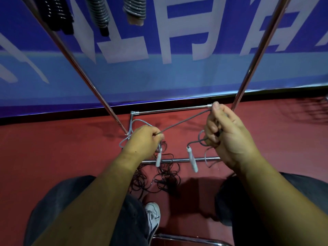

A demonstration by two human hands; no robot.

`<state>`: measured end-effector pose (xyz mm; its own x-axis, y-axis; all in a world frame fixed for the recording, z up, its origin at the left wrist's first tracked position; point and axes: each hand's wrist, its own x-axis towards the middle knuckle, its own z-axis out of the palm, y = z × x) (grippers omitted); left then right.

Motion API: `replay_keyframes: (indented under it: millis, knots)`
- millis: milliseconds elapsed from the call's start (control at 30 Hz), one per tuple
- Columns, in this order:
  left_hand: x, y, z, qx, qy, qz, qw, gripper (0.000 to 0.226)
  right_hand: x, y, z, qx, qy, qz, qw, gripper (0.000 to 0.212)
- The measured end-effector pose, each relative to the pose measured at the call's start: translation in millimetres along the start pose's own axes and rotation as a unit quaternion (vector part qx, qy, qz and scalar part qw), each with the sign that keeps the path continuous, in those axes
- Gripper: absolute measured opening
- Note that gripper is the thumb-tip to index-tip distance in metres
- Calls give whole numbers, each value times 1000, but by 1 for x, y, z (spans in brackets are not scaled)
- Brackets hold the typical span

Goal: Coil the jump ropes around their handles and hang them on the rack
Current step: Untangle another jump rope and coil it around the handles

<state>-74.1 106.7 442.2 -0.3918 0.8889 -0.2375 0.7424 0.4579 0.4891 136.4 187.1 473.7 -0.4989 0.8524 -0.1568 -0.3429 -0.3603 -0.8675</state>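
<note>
The left grip (142, 139), a bare hand, has its fingers curled tight and pinches the grey cord (184, 121) of a jump rope. The right grip (229, 135) is a closed fist wrapped round the same cord, thumb on top. Between the two grips the cord runs taut in a straight line, rising toward the right one. Just below the left grip one pale handle (158, 158) dangles, and below and inside the right grip the second handle (192, 159) hangs from a short curl of cord. Neither handle is held. The cord looks thin, light and limp, yet springy enough to kink into loops, and its smooth skin will likely slide through a loose pinch. The handles look rigid and light, and are the firmest place to take hold. Gathering both in one grip and winding with the other under steady tension seems the sound way. Behind the left grip a paler loop (134, 121) curls near the rack's base bar (170, 109); whether it belongs to this rope cannot be told. Farther below both grips, black ropes (159, 176) lie tangled on the red floor (53, 148), apt to snag. High above the grips, coiled ropes (99, 13) already hang between the rack's chrome uprights (255, 55).
</note>
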Motion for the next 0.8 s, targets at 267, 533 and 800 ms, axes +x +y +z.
replay_keyframes:
  millis: [267,533,800]
  knots:
    - [-4,11,-6,-21,54,108,992,19,-4,14,-4,-300,-11,-77,951,43]
    - [-16,31,0,-51,39,237,969,8,0,34,-5,-547,-44,-90,831,33]
    - [-19,40,5,-230,-121,101,960,18,-6,19,7,-186,-91,8,978,33]
